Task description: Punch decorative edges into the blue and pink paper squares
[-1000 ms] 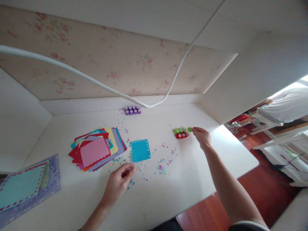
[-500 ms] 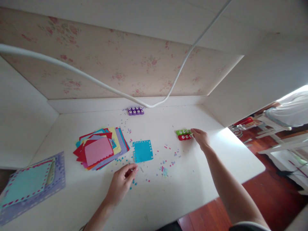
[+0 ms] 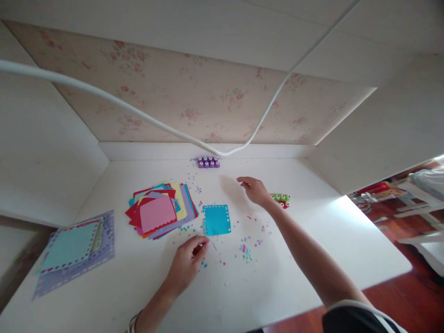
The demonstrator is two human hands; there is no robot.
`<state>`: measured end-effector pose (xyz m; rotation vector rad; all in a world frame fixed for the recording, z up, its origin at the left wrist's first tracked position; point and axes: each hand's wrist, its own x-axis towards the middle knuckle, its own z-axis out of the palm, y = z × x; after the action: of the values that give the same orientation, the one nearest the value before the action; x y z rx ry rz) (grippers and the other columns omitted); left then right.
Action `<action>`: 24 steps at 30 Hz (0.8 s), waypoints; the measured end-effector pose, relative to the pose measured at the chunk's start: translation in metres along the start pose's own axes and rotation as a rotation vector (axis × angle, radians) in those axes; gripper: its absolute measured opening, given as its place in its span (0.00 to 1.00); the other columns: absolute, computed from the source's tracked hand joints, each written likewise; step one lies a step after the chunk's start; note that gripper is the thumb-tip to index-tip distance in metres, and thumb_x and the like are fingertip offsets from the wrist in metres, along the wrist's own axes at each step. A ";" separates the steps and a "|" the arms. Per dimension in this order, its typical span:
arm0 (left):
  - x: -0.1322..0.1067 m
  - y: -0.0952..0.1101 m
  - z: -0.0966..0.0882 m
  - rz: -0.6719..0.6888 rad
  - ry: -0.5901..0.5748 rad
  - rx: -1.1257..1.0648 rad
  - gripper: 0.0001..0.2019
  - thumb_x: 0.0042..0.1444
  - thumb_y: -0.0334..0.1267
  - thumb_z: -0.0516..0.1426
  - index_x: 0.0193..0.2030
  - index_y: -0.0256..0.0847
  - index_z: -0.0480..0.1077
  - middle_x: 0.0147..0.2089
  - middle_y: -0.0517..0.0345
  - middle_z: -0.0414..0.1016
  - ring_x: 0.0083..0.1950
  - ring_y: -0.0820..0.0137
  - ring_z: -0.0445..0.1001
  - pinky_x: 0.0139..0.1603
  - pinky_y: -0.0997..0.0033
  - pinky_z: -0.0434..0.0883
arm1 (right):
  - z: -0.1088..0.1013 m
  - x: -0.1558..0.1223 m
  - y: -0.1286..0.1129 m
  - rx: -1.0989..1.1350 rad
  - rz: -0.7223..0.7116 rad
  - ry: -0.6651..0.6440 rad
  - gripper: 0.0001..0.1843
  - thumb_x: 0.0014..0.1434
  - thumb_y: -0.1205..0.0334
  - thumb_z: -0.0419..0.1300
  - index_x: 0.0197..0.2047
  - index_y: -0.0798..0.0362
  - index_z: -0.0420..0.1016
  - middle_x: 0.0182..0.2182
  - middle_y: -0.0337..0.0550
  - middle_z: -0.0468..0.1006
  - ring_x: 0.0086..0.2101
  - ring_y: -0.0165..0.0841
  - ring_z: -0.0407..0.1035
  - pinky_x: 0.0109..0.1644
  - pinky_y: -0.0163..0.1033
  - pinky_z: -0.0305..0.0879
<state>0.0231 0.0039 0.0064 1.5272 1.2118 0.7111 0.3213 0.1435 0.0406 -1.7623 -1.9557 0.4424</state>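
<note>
A blue paper square (image 3: 217,220) with small white marks along its edges lies flat on the white table (image 3: 208,300). Just below its lower left corner is my left hand (image 3: 187,263), fingers curled and thumb close to the index finger; whatever may be between them is hidden. My right hand (image 3: 254,188) hovers above the table, fingers stretched out, nothing seen in it. Behind its wrist stand green punch-like blocks (image 3: 284,197) and red ones (image 3: 285,205), partly covered by the forearm. Further back are several purple punch-like blocks (image 3: 208,162) with round white-and-black tops.
Left of the square is a pile of coloured paper (image 3: 157,215). Decorated sheets (image 3: 71,247) lie at the far left. Paper dots (image 3: 247,252) are scattered about. A white cable (image 3: 152,121) hangs across the view, and a side panel (image 3: 374,138) bounds the right.
My right hand has left the green and red blocks, moving left toward the purple ones, its fingers now extended. My left hand keeps its place by the blue square. The view has shifted slightly.
</note>
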 end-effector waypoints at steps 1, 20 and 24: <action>-0.001 0.001 -0.001 0.000 -0.002 0.001 0.16 0.62 0.47 0.52 0.45 0.40 0.74 0.31 0.58 0.74 0.30 0.70 0.71 0.32 0.73 0.67 | 0.009 0.006 -0.010 -0.005 -0.041 -0.035 0.19 0.63 0.68 0.50 0.51 0.50 0.76 0.47 0.43 0.80 0.44 0.34 0.74 0.52 0.39 0.66; 0.000 0.001 -0.006 0.049 -0.040 -0.001 0.15 0.62 0.45 0.51 0.43 0.40 0.75 0.29 0.58 0.74 0.30 0.69 0.72 0.33 0.72 0.68 | 0.062 0.110 -0.050 -0.198 0.067 -0.096 0.12 0.64 0.64 0.53 0.47 0.56 0.75 0.53 0.54 0.73 0.49 0.41 0.69 0.54 0.41 0.62; 0.001 0.002 -0.005 0.050 -0.063 0.012 0.14 0.62 0.45 0.52 0.41 0.40 0.74 0.30 0.57 0.75 0.30 0.70 0.72 0.32 0.73 0.68 | 0.055 0.101 -0.047 -0.176 0.092 -0.076 0.10 0.63 0.64 0.55 0.46 0.54 0.74 0.49 0.52 0.75 0.46 0.40 0.71 0.52 0.42 0.63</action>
<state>0.0198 0.0064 0.0098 1.5831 1.1365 0.6837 0.2456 0.2411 0.0317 -1.9779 -2.0257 0.3834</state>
